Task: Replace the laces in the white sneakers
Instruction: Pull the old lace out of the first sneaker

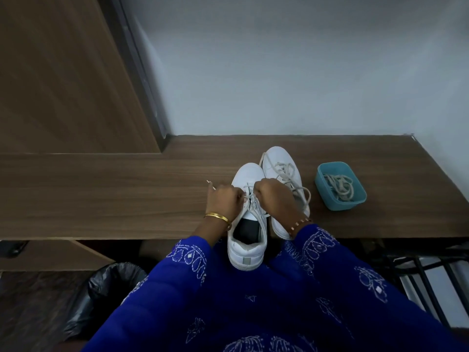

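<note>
The near sneaker sits on the desk with its heel over the near edge. My left hand and right hand are curled over its lace, each pinching a strand; one lace tip pokes out left of my left hand. The second sneaker lies touching it on the right, laces loose. Further right, a blue tub holds spare laces. A black bin stands under the desk at left.

- Two white sneakers on the surface.
- One teal tub, right of the sneakers.
- One bundle of laces inside the tub.
- Two hands.
</note>
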`<move>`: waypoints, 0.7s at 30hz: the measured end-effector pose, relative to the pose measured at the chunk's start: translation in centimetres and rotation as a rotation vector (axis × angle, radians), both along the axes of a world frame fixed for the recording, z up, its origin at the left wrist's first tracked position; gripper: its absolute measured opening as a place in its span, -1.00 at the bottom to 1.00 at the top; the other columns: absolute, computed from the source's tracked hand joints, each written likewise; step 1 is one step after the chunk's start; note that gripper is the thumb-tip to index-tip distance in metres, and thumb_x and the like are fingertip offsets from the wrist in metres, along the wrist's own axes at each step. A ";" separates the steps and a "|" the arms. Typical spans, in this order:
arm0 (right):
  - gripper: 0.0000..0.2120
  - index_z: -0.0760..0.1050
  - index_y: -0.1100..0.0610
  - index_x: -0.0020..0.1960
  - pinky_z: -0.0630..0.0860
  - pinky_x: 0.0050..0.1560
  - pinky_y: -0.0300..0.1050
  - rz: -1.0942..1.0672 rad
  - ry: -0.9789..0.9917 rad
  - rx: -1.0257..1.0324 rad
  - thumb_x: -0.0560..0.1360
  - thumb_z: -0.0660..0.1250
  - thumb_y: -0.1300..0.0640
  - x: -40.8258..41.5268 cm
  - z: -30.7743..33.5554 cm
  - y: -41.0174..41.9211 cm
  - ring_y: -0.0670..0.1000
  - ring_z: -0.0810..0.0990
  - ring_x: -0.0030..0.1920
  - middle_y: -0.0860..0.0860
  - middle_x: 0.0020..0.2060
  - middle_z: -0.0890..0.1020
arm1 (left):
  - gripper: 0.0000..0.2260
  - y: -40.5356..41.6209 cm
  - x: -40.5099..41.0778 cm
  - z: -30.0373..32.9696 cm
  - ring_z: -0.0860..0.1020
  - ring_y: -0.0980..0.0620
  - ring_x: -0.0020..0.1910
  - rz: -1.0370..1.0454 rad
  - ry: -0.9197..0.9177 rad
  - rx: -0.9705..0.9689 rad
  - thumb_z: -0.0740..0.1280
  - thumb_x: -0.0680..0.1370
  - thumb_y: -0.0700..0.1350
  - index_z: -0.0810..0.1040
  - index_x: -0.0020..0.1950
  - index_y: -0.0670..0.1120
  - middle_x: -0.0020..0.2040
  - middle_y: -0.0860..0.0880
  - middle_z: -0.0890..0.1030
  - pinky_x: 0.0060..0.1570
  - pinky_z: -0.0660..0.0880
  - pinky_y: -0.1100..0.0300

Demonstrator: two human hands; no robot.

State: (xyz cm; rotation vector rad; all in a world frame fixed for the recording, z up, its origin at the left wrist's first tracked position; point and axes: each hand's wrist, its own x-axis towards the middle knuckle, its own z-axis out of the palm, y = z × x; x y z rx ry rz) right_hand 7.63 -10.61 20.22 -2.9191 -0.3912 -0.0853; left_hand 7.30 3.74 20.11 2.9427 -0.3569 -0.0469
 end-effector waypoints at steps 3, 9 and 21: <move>-0.86 0.51 0.23 -0.09 0.40 -0.24 -0.07 -0.024 -0.059 0.045 0.50 0.17 0.31 0.0 0.3 -0.6 0.13 0.54 -0.10 0.11 -0.14 0.56 | -0.80 0.4 -0.3 0.4 0.53 -0.06 0.06 0.027 -0.008 -0.064 0.21 0.55 -0.02 0.60 0.04 -0.02 0.01 -0.01 0.64 0.32 0.19 -0.06; -0.87 0.51 0.25 -0.09 0.42 -0.19 -0.06 -0.272 -0.308 0.300 0.50 0.19 0.35 0.5 2.8 -3.9 0.13 0.53 -0.17 0.14 -0.15 0.57 | -0.73 2.9 -0.9 1.0 0.51 -0.08 -0.25 0.147 0.025 -0.618 0.15 0.34 0.07 0.50 -0.40 -0.05 -0.32 -0.08 0.58 0.12 0.36 0.02; -0.63 0.44 0.17 0.30 0.49 0.11 0.02 -0.055 -0.058 0.272 0.51 0.18 0.32 -0.2 1.7 -1.8 0.13 0.55 0.10 0.12 0.17 0.54 | -0.68 1.3 -0.2 0.8 0.46 -0.11 0.19 0.053 0.019 -0.035 0.20 0.54 0.02 0.45 0.26 -0.02 0.13 -0.02 0.58 0.39 0.06 -0.12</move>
